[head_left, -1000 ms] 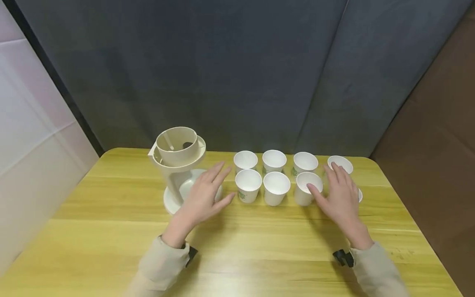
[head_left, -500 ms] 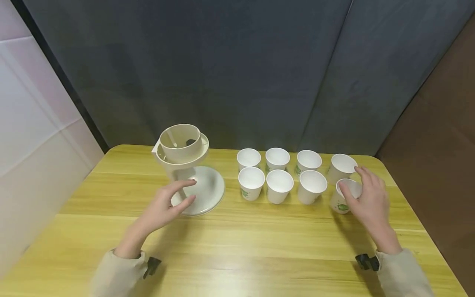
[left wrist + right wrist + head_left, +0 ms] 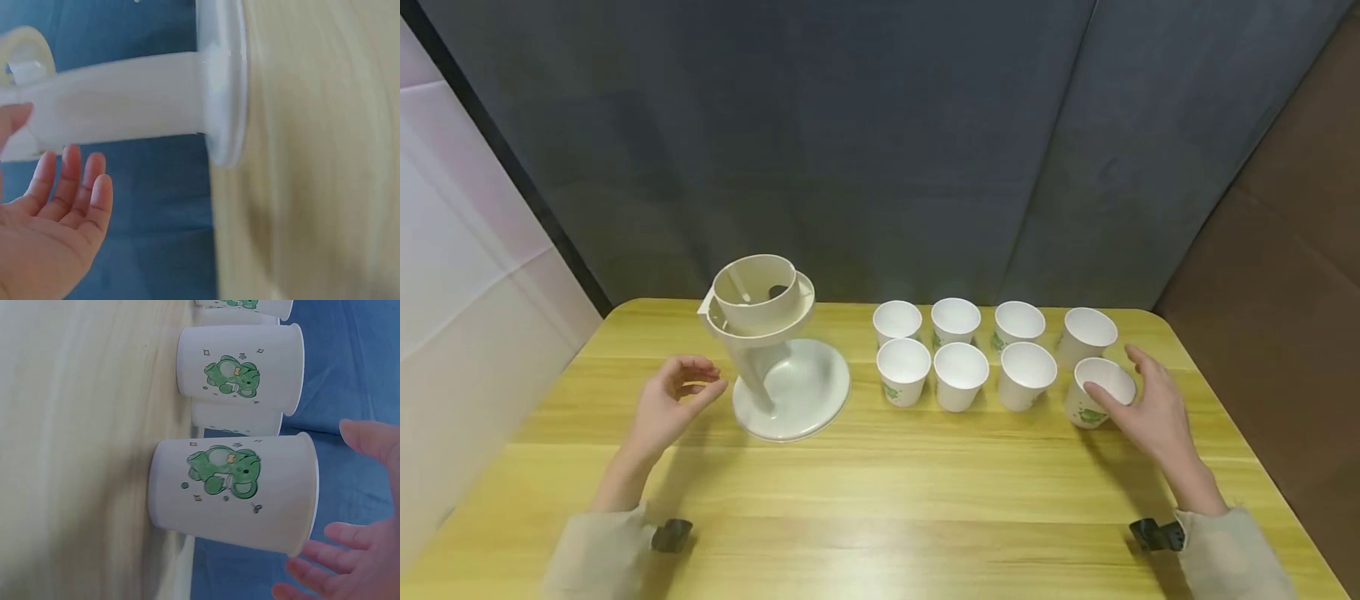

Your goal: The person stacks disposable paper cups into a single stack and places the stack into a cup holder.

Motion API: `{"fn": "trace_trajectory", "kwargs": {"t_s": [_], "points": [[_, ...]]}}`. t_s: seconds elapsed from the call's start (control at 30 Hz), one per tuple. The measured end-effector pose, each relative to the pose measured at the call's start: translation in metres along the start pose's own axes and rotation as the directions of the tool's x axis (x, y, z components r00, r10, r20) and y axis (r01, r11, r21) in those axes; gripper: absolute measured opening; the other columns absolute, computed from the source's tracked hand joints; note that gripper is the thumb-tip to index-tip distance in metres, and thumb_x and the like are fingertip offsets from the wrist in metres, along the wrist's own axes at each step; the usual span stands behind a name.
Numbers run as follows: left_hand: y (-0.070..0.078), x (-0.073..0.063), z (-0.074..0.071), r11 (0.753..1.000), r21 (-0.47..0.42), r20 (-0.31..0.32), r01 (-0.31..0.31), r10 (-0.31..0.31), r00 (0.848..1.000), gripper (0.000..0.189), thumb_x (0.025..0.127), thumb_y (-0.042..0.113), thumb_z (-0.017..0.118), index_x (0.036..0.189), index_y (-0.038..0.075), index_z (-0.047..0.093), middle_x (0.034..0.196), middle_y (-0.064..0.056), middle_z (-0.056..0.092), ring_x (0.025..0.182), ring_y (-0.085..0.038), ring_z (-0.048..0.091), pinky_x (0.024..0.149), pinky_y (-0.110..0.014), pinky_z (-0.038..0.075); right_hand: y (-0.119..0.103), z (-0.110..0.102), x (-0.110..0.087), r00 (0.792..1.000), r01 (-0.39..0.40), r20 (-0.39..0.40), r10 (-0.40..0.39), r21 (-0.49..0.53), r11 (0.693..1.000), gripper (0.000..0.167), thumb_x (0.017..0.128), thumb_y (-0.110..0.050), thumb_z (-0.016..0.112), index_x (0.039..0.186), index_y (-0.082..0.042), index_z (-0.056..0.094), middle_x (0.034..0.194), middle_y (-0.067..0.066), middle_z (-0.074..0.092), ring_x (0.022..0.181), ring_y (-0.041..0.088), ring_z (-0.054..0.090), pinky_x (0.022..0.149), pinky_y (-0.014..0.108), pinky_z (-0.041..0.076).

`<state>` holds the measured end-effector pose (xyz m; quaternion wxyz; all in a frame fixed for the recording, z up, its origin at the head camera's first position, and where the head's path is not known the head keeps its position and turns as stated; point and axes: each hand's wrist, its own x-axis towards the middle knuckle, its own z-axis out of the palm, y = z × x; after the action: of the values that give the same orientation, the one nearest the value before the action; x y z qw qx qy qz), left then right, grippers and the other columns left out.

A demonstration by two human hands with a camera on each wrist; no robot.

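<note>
My right hand stands at the right side of the nearest right-hand paper cup. Its fingers and thumb are spread around the rim. In the right wrist view the thumb is apart from this cup, which shows a green bear print, while the fingers reach behind its rim. A cream plastic stand, with an open cylinder on top and a round base, is upright at the left. Beside its column, my left hand hovers with loosely bent fingers, holding nothing.
Several white paper cups stand upright in two rows, mouths up, right of the stand. The wooden table ends at a dark curtain behind. A white panel rises at left, a brown one at right.
My left hand has moved left, from over the stand's base to beside the stand. My right hand has moved right and toward me to the nearest right-hand cup. The cups keep their places.
</note>
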<state>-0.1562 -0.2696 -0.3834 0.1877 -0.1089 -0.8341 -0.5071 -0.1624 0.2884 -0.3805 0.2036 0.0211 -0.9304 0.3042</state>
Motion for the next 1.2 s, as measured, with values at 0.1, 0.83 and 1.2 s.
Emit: {"fn": "trace_trajectory", "kwargs": {"t_s": [0.1, 0.83, 1.2], "points": [[-0.009, 0.003, 0.001, 0.978, -0.206, 0.008, 0.037, -0.036, 0.999, 0.036, 0.081, -0.013, 0.062, 0.114, -0.009, 0.048, 0.105, 0.010, 0.057, 0.096, -0.003, 0.054, 0.079, -0.009, 0.046, 0.005, 0.002, 0.000, 0.999, -0.007, 0.039, 0.005, 0.042, 0.999, 0.082, 0.076, -0.027, 0.076, 0.135, 0.012, 0.035, 0.131, 0.036, 0.041, 0.112, 0.049, 0.042, 0.086, 0.062, 0.035], [-0.033, 0.023, 0.017, 0.895, -0.440, 0.235, 0.066, 0.044, 0.971, 0.067, 0.079, -0.017, 0.056, 0.136, 0.014, 0.040, 0.126, 0.011, 0.051, 0.115, -0.005, 0.046, 0.093, -0.015, 0.041, 0.019, 0.004, -0.001, 0.987, -0.083, 0.144, 0.072, 0.071, 0.994, 0.085, 0.076, -0.026, 0.076, 0.137, 0.014, 0.031, 0.125, 0.034, 0.044, 0.105, 0.046, 0.046, 0.078, 0.055, 0.040], [-0.032, 0.027, 0.022, 0.912, -0.395, 0.254, 0.110, -0.006, 0.967, 0.066, 0.078, -0.014, 0.059, 0.132, 0.019, 0.042, 0.120, 0.009, 0.053, 0.110, -0.007, 0.048, 0.091, -0.015, 0.042, 0.023, 0.004, -0.001, 0.986, -0.084, 0.149, 0.076, 0.045, 0.996, 0.081, 0.076, -0.028, 0.076, 0.133, 0.013, 0.037, 0.122, 0.032, 0.046, 0.102, 0.043, 0.047, 0.073, 0.048, 0.040]]}}
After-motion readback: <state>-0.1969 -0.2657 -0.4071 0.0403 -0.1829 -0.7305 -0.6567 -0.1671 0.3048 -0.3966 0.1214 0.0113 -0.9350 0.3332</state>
